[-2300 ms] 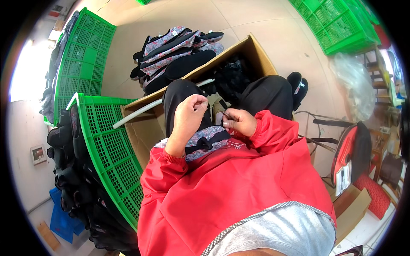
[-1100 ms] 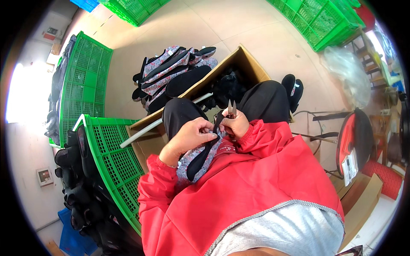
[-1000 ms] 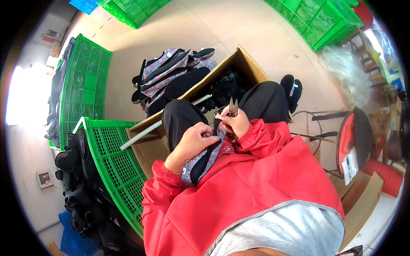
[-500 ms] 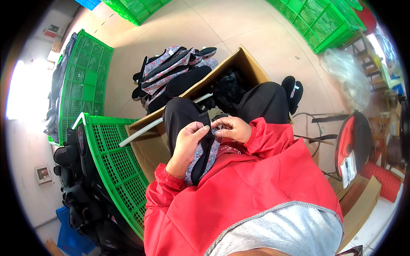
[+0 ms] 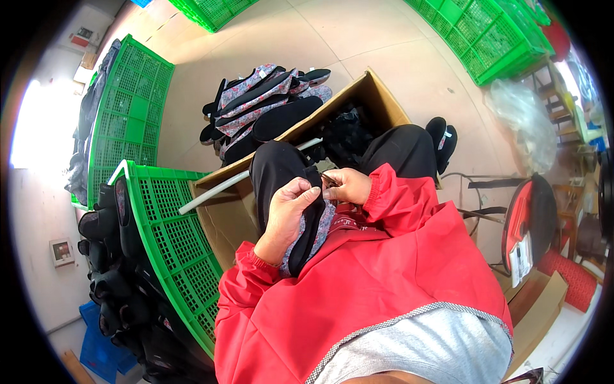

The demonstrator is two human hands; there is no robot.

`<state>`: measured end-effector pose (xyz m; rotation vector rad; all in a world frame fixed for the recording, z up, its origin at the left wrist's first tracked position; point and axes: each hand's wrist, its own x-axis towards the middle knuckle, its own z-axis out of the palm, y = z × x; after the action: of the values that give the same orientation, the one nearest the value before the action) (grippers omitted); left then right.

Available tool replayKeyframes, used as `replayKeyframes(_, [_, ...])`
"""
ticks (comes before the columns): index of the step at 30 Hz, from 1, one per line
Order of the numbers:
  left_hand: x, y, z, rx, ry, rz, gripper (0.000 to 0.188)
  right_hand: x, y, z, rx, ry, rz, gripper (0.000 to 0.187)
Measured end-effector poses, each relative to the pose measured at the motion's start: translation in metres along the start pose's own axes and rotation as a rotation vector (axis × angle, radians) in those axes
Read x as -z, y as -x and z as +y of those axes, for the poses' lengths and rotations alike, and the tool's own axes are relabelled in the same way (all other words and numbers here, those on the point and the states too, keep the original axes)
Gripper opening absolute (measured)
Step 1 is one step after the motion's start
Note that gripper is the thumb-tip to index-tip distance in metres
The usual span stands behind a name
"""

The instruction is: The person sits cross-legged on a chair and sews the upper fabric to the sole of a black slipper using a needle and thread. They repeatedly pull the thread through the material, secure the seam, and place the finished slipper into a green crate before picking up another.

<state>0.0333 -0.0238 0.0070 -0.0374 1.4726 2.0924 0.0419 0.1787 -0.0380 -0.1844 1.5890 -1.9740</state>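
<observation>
Pale tiled floor; clock centred on the hands. Floral-and-black fabric piece lies against the red smock, running down toward 7 o'clock. Left hand: thumb and forefinger pinched together on its upper end. Right hand: fingers curled around a small dark tool, mostly hidden, fingertips just beside the left's. Cardboard box at 1; slipper pile at 11; green crate at 9; black slippers at 2.
</observation>
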Motion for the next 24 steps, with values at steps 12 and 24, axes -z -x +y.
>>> replayKeyframes(12, [0.000, -0.001, 0.001, 0.074, 0.016, 0.076, 0.004, -0.012, -0.001, -0.006, 0.108, -0.375, 0.155, 0.011])
replayKeyframes(24, [0.007, -0.011, -0.005, 0.195, -0.090, 0.014, 0.008, -0.001, -0.009, -0.037, 0.175, -0.184, 0.354, 0.009])
